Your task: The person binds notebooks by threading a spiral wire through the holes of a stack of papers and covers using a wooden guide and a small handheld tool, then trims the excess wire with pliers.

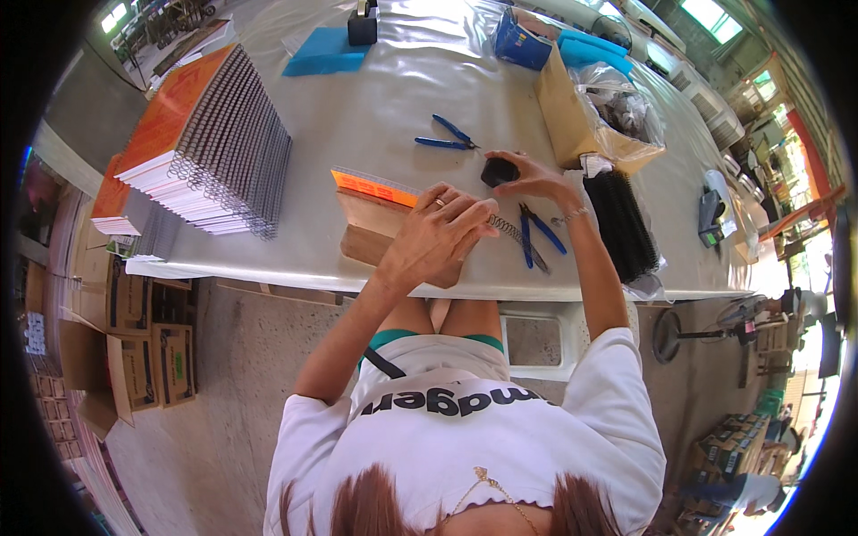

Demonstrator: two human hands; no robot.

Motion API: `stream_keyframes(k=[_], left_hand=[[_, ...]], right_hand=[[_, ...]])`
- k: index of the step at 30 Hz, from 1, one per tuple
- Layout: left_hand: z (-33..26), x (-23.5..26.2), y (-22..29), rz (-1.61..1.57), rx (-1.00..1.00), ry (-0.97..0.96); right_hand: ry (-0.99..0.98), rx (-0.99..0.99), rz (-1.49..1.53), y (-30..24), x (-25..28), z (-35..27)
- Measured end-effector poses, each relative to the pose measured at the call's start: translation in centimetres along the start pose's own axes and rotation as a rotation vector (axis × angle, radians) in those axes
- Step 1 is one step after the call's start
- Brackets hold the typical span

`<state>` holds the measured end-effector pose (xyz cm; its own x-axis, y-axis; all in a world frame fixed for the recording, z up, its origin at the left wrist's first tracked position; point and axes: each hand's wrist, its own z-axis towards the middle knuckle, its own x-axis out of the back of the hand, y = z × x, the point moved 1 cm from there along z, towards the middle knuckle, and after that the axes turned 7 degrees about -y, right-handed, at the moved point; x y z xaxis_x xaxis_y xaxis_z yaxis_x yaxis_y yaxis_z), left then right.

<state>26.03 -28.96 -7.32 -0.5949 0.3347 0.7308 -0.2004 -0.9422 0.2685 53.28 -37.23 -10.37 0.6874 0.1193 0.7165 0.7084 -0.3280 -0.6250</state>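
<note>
An orange-covered book (380, 188) stands on edge in a wooden stand (371, 227) near the front of the table. My left hand (433, 230) is closed at the stand's right end, its curled fingers hiding part of the book. From its fingertips a dark spiral wire (508, 230) trails to the right. My right hand (539, 179) curves around a rounded black object (498, 171) on the table, whose exact kind I cannot make out. Blue-handled pliers (539, 239) lie just below my right hand, and another blue-handled pair (447, 136) rests farther off.
Tall stacks of spiral-bound orange books (223, 143) stand at the left. On the right are a bundle of black spiral coils (621, 223) and a cardboard box (563, 112) with plastic bags. A tape dispenser (363, 25) and blue box (523, 40) sit at the back.
</note>
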Motion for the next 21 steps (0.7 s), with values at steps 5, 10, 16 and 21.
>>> stream_keyframes(k=[5, 10, 16, 21], left_hand=[[-0.1, -0.2, -0.2, -0.054, 0.033, -0.029], [-0.3, -0.1, -0.2, -0.061, 0.022, 0.012], [-0.2, -0.1, -0.4, -0.001, -0.007, 0.021], [-0.6, 0.2, -0.1, 0.041, 0.069, 0.023]], right_hand=[[-0.123, 0.105, 0.705, -3.0, -1.0, -4.1], [-0.145, 0.352, 0.928, -5.4, -1.4, -6.8], [-0.229, 0.433, 1.015, -5.8, -1.5, -7.5], [-0.198, 0.417, 0.903, -6.3, -1.1, -7.8]])
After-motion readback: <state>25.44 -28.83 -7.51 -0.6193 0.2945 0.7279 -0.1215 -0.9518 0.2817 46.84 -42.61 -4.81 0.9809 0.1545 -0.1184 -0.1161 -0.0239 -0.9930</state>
